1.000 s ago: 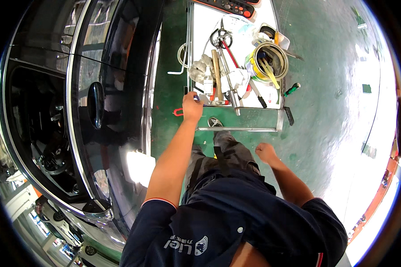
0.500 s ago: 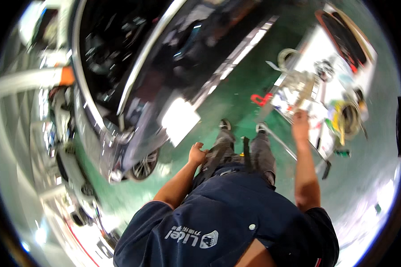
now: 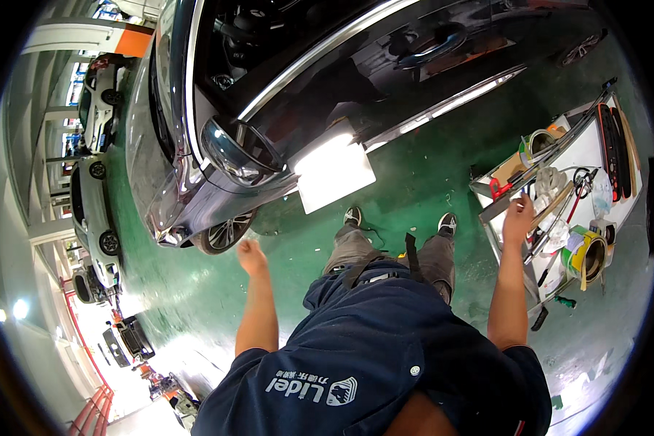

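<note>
My left hand (image 3: 251, 256) is held out over the green floor with its fingers curled in. It appears close to the front wheel (image 3: 227, 231) of a dark car (image 3: 327, 94), and nothing shows in it. My right hand (image 3: 517, 219) is over the near left edge of a tool cart (image 3: 618, 142), fingers bent together; whether they hold anything is hidden. Beside those fingers lie a flat grey blade-like piece (image 3: 495, 208) and a red clamp-shaped tool (image 3: 497, 188). Pale crumpled gloves (image 3: 549, 182) and a roll of yellow-green tape (image 3: 587, 256) are on the cart.
A white sheet (image 3: 337, 178) hangs against the car's side, right of its door mirror (image 3: 232, 150). More tape (image 3: 538, 144) and a black-and-red long tool (image 3: 612, 149) lie on the cart. Parked cars (image 3: 91, 218) line the left, with an orange-and-white beam (image 3: 134, 42) above.
My view has turned, so the car sits farther right in it. My left hand has gone from beside my waist out to the left. My right hand stays by the cart's edge.
</note>
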A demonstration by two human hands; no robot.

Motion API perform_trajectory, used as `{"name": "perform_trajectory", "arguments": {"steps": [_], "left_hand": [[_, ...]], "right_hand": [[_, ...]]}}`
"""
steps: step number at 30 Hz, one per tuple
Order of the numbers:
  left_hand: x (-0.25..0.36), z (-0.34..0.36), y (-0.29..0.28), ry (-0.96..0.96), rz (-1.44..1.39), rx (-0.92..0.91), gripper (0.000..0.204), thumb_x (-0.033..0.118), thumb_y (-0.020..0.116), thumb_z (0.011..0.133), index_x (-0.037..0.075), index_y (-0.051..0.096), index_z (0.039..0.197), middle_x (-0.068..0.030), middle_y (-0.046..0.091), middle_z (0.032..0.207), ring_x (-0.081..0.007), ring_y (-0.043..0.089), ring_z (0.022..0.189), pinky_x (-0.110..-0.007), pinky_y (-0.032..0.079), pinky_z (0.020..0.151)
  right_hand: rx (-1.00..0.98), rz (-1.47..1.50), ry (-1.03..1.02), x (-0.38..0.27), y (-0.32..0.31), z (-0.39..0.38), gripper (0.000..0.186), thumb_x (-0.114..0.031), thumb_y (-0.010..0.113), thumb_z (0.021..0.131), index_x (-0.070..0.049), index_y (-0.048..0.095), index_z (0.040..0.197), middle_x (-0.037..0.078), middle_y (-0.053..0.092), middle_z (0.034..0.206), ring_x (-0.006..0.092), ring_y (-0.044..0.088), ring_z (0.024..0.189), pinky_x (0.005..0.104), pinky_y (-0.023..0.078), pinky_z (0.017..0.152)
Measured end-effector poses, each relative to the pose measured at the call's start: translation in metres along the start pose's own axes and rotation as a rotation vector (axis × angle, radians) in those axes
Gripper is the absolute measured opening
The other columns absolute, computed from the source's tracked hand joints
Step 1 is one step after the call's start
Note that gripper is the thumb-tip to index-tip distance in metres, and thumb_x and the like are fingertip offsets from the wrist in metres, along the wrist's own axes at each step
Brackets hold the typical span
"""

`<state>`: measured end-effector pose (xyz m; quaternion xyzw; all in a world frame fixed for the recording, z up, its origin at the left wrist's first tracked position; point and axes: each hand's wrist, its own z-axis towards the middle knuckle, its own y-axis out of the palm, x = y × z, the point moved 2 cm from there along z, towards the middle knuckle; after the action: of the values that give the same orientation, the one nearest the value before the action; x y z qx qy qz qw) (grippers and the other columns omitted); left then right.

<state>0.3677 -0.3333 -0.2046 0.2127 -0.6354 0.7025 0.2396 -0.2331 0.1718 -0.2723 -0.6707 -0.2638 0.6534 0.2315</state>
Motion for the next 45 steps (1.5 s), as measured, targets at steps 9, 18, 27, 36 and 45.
{"name": "perform_trajectory", "arguments": {"steps": [9,18,27,36,45], "left_hand": [[0.217,0.301,-0.045,0.534,-0.298,0.203,0.028,0.021,0.061,0.105,-0.002,0.062,0.121,-0.0144,0.067,0.119,-0.0250,0.064,0.107,-0.035,0.050,0.097],[0.340,0.411,0.013,0.900,-0.235,0.118,0.059,0.037,0.061,0.104,-0.009,0.053,0.140,-0.0280,0.055,0.140,-0.0404,0.057,0.125,-0.045,0.047,0.105],[0.376,0.415,0.026,0.787,-0.166,0.146,0.060,0.039,0.045,0.109,-0.014,0.055,0.136,-0.0359,0.058,0.135,-0.0465,0.059,0.123,-0.048,0.046,0.106],[0.363,0.463,0.016,0.827,0.011,0.150,0.058,0.041,0.041,0.108,-0.005,0.054,0.141,-0.0264,0.054,0.144,-0.0431,0.053,0.130,-0.047,0.042,0.112],[0.361,0.454,0.020,0.878,0.013,-0.044,0.061,0.046,0.042,0.106,0.000,0.050,0.145,-0.0243,0.049,0.148,-0.0442,0.047,0.133,-0.049,0.039,0.113]], "right_hand": [[-0.283,0.075,0.361,-0.099,0.165,-0.228,0.025,-0.018,0.062,0.095,-0.005,0.066,0.116,0.012,0.071,0.091,0.0248,0.068,0.084,0.0351,0.053,0.077],[-0.232,-0.100,0.249,-0.116,0.164,-0.313,0.030,-0.025,0.067,0.088,-0.006,0.069,0.112,0.019,0.074,0.101,0.0327,0.072,0.095,0.0435,0.057,0.085],[0.273,-0.284,0.444,-0.012,0.006,-0.129,0.041,-0.029,0.064,0.091,-0.001,0.065,0.121,0.025,0.070,0.115,0.0424,0.067,0.109,0.0499,0.053,0.096],[0.522,-0.288,0.911,0.118,-0.102,0.035,0.087,-0.066,0.069,0.084,0.006,0.058,0.132,0.026,0.066,0.129,0.0447,0.058,0.127,0.0506,0.045,0.106],[0.714,-0.072,0.722,0.165,-0.128,0.054,0.051,-0.037,0.076,0.083,-0.003,0.071,0.120,0.016,0.074,0.113,0.0269,0.070,0.103,0.0386,0.057,0.086]]}}
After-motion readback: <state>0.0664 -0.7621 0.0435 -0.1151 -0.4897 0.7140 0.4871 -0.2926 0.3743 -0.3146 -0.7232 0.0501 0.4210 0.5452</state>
